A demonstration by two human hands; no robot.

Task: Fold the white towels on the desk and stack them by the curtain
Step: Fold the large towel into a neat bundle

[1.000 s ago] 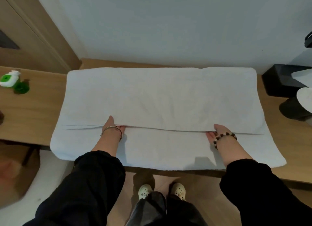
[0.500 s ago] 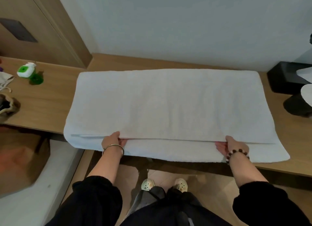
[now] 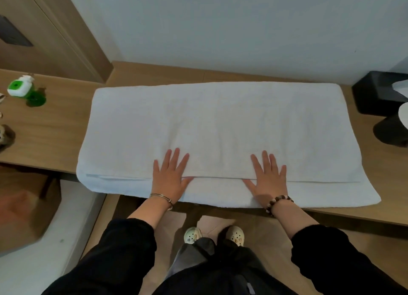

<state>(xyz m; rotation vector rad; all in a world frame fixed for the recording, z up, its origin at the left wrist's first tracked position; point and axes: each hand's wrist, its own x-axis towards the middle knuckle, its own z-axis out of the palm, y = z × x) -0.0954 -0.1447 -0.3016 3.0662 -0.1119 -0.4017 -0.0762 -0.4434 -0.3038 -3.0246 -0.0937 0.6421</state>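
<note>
A large white towel (image 3: 220, 122) lies folded lengthwise across the wooden desk (image 3: 50, 135), its upper layer ending just short of the near edge. My left hand (image 3: 170, 177) rests flat on the towel with fingers spread, left of centre near the front edge. My right hand (image 3: 268, 180) lies flat the same way, right of centre. Both palms press over the seam where the upper layer ends. No curtain is in view.
A green and white bottle (image 3: 21, 88) with a green cap beside it stands at the desk's far left. A black box (image 3: 375, 91) and a dark round object (image 3: 388, 131) sit at the right end. A brown bag (image 3: 24, 213) is on the floor, left.
Both hands came out from under the towel's upper layer, moved inward toward the centre, and now lie flat on top. The towel sits closer to the desk's front edge.
</note>
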